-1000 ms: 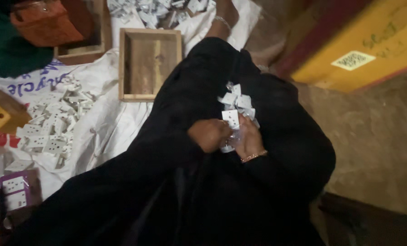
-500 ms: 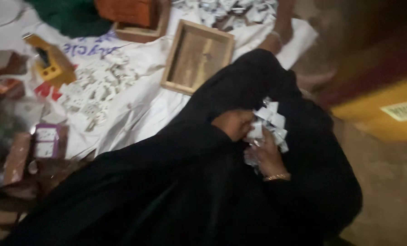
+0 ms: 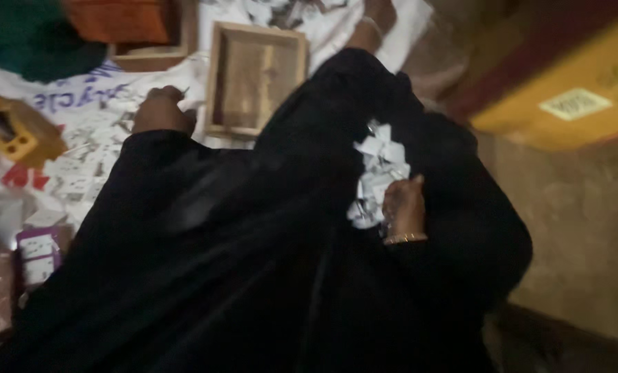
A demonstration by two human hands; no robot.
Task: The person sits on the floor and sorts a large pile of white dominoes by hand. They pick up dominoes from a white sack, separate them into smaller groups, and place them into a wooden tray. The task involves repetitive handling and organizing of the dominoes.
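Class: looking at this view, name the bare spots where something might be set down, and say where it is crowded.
The empty wooden tray is bare inside. The black cloth on the lap between the left hand and right hand is free. Crowded: the white sheet strewn with small paper pieces, and the paper pile by the right hand.

One head-worn camera looks steeply down, close over the person's black-robed lap. The frame is tilted, so the white sheet (image 3: 101, 103) on the floor fills the upper left, and a yellow box (image 3: 564, 90) runs off the upper right corner.
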